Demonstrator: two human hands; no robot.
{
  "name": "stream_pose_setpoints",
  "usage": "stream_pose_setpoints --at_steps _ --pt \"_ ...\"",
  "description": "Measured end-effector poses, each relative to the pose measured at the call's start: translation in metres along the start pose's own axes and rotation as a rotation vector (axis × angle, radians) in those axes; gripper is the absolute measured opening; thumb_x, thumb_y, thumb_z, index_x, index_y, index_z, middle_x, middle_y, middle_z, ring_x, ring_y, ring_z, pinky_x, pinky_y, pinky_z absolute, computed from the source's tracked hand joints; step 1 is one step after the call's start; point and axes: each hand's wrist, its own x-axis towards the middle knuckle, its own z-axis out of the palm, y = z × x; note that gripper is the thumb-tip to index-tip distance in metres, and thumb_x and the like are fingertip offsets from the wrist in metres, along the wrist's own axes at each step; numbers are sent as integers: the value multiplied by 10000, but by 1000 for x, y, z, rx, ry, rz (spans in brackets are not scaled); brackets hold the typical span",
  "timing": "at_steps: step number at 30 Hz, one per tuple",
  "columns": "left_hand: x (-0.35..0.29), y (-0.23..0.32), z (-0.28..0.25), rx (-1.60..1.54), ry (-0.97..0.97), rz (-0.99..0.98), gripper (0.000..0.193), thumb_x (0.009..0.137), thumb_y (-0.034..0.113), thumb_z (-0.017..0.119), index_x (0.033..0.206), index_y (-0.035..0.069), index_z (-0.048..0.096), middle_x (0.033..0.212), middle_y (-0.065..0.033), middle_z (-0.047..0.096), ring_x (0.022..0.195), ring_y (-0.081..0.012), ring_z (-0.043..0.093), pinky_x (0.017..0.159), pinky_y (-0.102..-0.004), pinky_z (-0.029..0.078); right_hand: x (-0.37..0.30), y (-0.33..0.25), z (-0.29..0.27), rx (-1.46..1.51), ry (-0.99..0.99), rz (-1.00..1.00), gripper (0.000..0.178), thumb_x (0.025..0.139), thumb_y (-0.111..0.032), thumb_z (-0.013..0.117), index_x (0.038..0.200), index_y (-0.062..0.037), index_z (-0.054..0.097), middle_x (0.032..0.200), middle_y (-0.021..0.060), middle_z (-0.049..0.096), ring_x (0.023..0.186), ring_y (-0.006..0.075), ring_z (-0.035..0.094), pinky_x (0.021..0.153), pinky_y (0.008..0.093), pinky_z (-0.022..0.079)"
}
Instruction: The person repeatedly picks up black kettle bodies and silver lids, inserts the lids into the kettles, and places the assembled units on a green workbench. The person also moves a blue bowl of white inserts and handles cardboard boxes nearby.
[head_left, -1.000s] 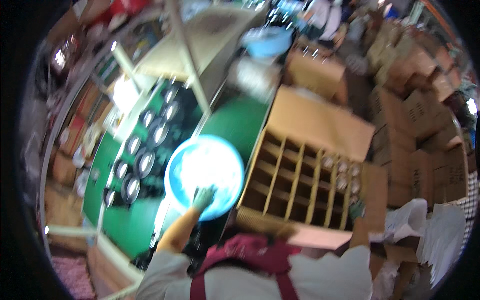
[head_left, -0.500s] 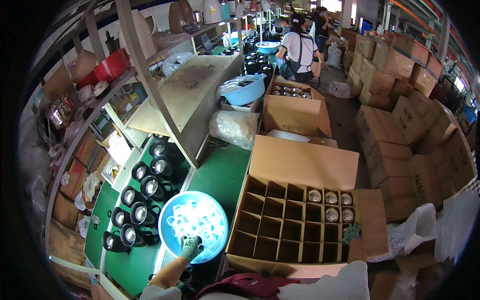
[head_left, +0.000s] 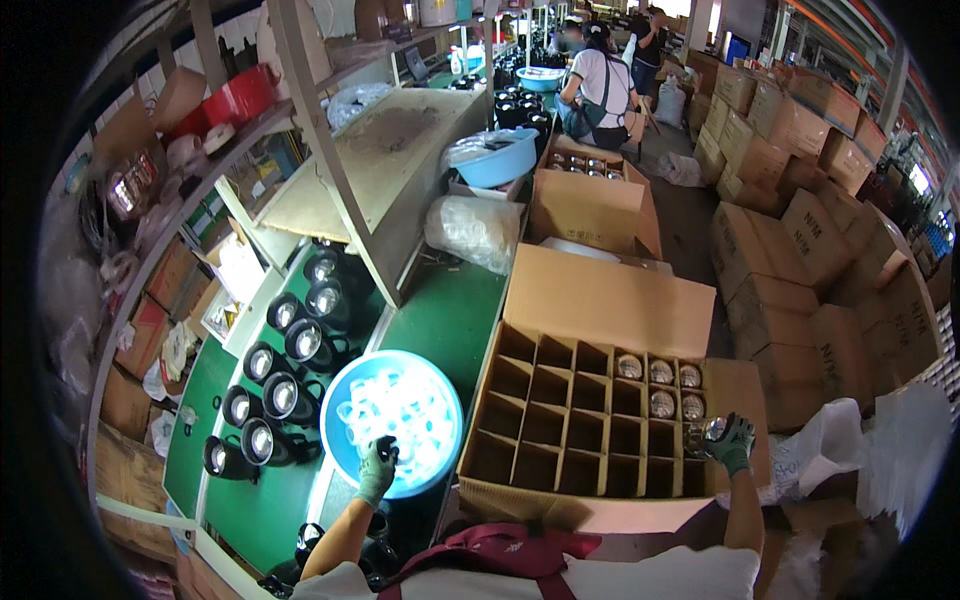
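Note:
My right hand (head_left: 736,446), in a grey-green glove with dark fingertips, grips a shiny silver cylinder (head_left: 713,430) at the right edge of a divided carton (head_left: 575,512). The cylinder is tilted sideways over the compartments. Several silver round-topped pieces (head_left: 662,404) stand in the back right compartments. Over the near side of a light blue basin (head_left: 452,462), my gloved left hand (head_left: 375,474) has its fingers curled together; what they hold, if anything, I cannot make out. White translucent ring-shaped parts (head_left: 405,415) fill the basin, glaring brightly.
Black jugs with silvery insides (head_left: 290,398) stand on the green bench (head_left: 440,335) left of the basin. A metal post (head_left: 335,170) rises behind them. Stacked cartons (head_left: 765,300) line the right side. Further back, a person (head_left: 604,90) sits by another open carton (head_left: 590,210).
My right hand has risen from the carton's right compartments, and the silver cylinder now shows in its fingers. The left hand's fingers have turned upward over the basin. The view has shifted slightly.

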Motion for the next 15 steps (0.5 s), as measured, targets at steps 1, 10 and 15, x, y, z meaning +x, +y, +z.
stream_pose_setpoints --at_steps 1,10,15 --pt "-2 -2 0 84 54 32 282 850 126 666 1129 114 625 1041 -136 618 936 -323 622 805 -431 493 -12 -16 -23 61 -33 -7 1098 508 -619 806 1337 -2 435 1255 232 526 1201 422 455 1006 524 367" --pt "28 -69 0 -370 -21 90 207 935 45 538 1120 -39 579 869 -96 632 816 -176 612 747 -300 499 -136 -178 60 1339 -259 -256 424 824 -174 739 1165 19 577 1066 138 632 1026 266 602 871 374 515" --pt "-11 45 -54 -1051 -261 -272 426 946 243 631 1305 43 520 1118 -82 608 912 -177 637 816 -312 553 -211 -277 77 490 379 -844 451 792 -162 751 1144 57 575 1128 235 601 1059 364 587 914 411 487"
